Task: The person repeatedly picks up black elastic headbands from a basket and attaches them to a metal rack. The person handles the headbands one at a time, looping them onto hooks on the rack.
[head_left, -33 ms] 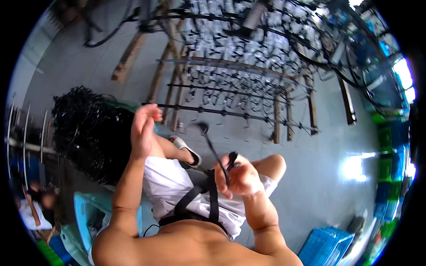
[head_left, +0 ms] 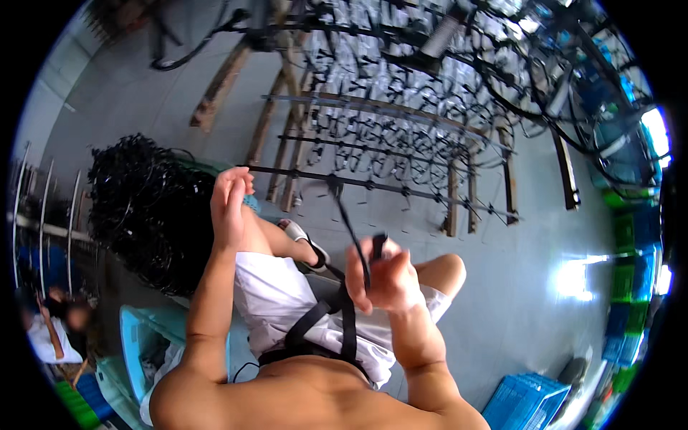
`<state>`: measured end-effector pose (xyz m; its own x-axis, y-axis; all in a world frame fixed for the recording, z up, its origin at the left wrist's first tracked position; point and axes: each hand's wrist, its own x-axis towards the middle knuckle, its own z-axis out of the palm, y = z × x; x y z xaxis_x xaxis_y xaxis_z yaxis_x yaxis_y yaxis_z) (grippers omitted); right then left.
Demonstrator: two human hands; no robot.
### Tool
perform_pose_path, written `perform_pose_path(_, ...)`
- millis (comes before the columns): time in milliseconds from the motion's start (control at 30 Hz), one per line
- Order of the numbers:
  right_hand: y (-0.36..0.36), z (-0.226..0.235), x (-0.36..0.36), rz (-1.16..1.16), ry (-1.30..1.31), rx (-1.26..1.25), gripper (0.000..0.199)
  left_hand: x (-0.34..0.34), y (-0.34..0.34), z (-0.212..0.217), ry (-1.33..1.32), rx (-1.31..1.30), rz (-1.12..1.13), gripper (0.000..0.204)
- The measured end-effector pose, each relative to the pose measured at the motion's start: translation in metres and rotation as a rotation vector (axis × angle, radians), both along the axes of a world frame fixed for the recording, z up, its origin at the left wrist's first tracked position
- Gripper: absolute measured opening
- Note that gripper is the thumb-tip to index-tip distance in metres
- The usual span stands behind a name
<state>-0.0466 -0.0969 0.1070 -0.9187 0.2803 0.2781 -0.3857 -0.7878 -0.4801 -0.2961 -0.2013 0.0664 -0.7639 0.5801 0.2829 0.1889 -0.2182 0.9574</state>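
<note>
My right hand (head_left: 387, 276) is closed around a thin black strip (head_left: 347, 218) with a wider far end. That far end overlaps the front black rod (head_left: 401, 190) of a rack; I cannot tell whether it touches. A short dark piece also pokes up between the fingers of this hand. My left hand (head_left: 229, 208) is raised by the rod's left end, fingers curled and partly hidden, so what they grip does not show. Several small black parts hang in rows along the rack's bars (head_left: 387, 150).
A large heap of glossy black parts (head_left: 147, 215) stands left of my leg. Beside my left arm is a light-blue bin (head_left: 130, 344). A blue crate (head_left: 527, 401) sits at lower right, and stacked crates (head_left: 623, 301) line the right. Another person (head_left: 54, 337) is at far left.
The rack and its surroundings have shifted slightly right in the picture. The far end of the black strip now overlaps the front rod, and my right hand sits slightly higher.
</note>
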Motion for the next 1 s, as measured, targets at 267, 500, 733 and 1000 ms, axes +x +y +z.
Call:
perform_pose_path(267, -0.015, -0.008, -0.197, -0.297, -0.472, 0.136, 0.045, -0.052, 0.000, -0.043, -0.522, -0.047, 0.005, 0.053)
perform_pose_path(500, -0.022, -0.070, -0.240, -0.383, -0.817, 0.284, 0.043, -0.097, 0.050, -0.044, -0.843, -0.262, -0.433, 0.063)
perform_pose_path(733, -0.022, -0.095, -0.242, -0.507, -0.780, 0.021, 0.033, -0.103, 0.092, -0.039, -0.810, -0.446, -0.716, 0.058)
perform_pose_path(1000, -0.003, -0.086, -0.232, -0.572, -0.780, 0.012, 0.028, -0.090, 0.091, -0.032, -0.852, -0.335, -0.713, 0.051)
